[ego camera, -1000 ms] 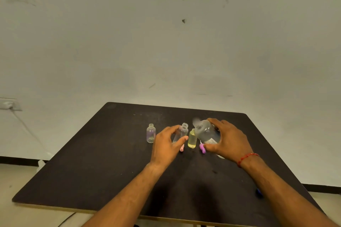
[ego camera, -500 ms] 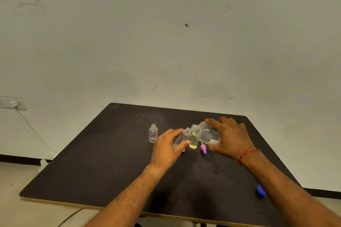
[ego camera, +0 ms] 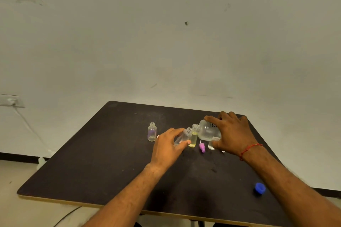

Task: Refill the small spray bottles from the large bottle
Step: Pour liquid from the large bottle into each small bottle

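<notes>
My right hand point(ego camera: 232, 134) grips the large clear bottle point(ego camera: 207, 130), tipped on its side with its open neck pointing left. Its mouth sits right above the mouth of a small clear bottle point(ego camera: 184, 135), which my left hand point(ego camera: 167, 148) holds tilted toward it. Just behind stands a small bottle of yellow liquid point(ego camera: 193, 139), uncapped. Another small clear bottle point(ego camera: 152, 132) stands open and apart to the left. A purple spray cap point(ego camera: 202, 147) lies on the table below the large bottle. One more small clear bottle point(ego camera: 211, 145) is partly hidden under my right hand.
All of it stands on a dark square table point(ego camera: 103, 160) against a white wall. A blue cap point(ego camera: 260, 188) lies near the right front edge. A wall socket point(ego camera: 11, 100) with a cable is at the far left.
The large bottle has tipped further toward horizontal and its neck has come down to the small bottle's mouth. My left hand has tilted that small bottle toward it.
</notes>
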`<state>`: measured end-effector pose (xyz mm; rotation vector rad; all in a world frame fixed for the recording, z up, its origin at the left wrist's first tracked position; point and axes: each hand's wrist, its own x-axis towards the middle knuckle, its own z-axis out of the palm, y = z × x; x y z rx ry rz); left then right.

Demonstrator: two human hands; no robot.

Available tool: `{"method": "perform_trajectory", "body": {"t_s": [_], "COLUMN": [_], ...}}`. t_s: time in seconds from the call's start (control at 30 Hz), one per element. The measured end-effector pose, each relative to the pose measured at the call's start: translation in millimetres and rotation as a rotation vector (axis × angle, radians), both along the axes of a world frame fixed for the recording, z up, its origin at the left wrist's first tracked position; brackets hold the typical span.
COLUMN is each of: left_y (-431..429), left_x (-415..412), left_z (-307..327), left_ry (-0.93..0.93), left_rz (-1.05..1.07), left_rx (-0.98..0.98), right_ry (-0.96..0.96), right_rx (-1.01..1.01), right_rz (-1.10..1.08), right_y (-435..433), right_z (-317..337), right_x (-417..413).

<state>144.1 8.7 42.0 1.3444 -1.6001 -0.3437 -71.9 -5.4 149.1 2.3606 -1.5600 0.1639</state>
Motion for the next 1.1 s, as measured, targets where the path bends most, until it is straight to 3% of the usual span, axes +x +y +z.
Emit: {"method": "perform_trajectory", "body": {"t_s": [1.1], "left_y": [-1], "left_x": [-2], "left_z": [-5], "left_ry": [0.016], "left_rz": [-0.005], "left_rx": [-0.018], "right_ry": [0.133], "right_rx": [-0.065], "right_rz": [0.027], "right_y": [4], "right_z": [16], "right_x": [7]}}
